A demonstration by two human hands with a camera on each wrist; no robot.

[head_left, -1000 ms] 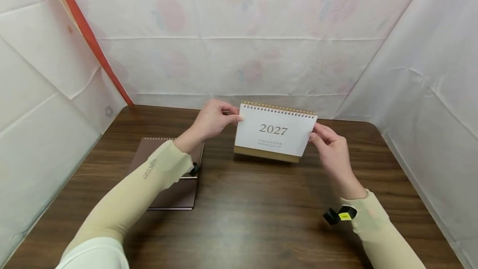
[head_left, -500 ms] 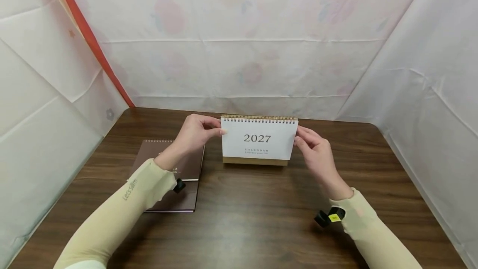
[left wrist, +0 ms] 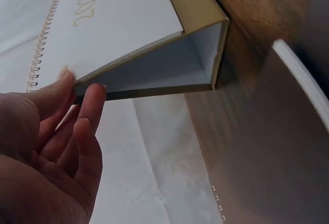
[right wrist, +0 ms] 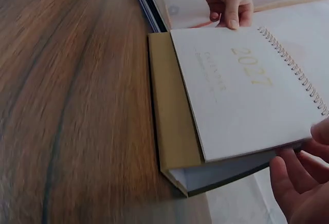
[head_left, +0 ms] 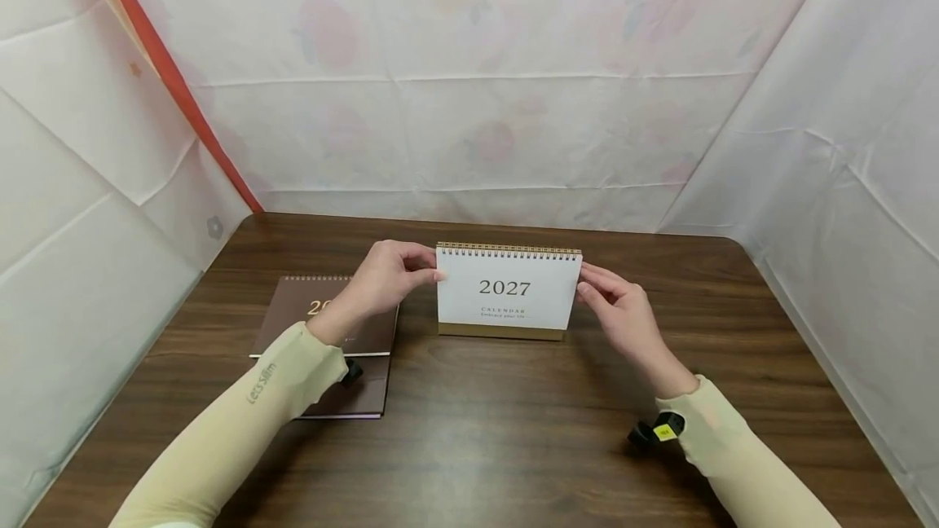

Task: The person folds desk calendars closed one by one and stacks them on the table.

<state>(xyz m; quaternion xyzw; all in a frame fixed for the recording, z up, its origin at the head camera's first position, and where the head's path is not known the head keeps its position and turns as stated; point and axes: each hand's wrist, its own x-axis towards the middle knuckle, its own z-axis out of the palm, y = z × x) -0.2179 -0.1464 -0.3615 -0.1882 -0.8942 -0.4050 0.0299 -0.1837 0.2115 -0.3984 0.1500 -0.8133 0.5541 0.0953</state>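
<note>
A white spiral-bound 2027 desk calendar (head_left: pixel 506 296) on a gold-brown tent-shaped stand (left wrist: pixel 205 13) stands upright on the table, its cover facing me. My left hand (head_left: pixel 385 277) pinches its left side, the thumb on the cover's edge and fingers behind. At the opposite side, my right hand (head_left: pixel 623 308) pinches the right edge in the same way. From the left wrist view, the stand's hollow triangular side shows beside the left hand (left wrist: pixel 56 142). The right wrist view has the calendar (right wrist: pixel 241 100) between both hands.
Left of the calendar lie two dark brown calendars, the upper one spiral-bound (head_left: pixel 293 308) and overlapping the lower one (head_left: pixel 367 389); my left forearm partly covers them. The wooden table (head_left: pixel 469 446) meets white curtains (head_left: pixel 469 129) at the back and sides.
Both hands have brought the white calendar leftward and down toward me. Its earlier tilt is gone, and its base now sits level on the table.
</note>
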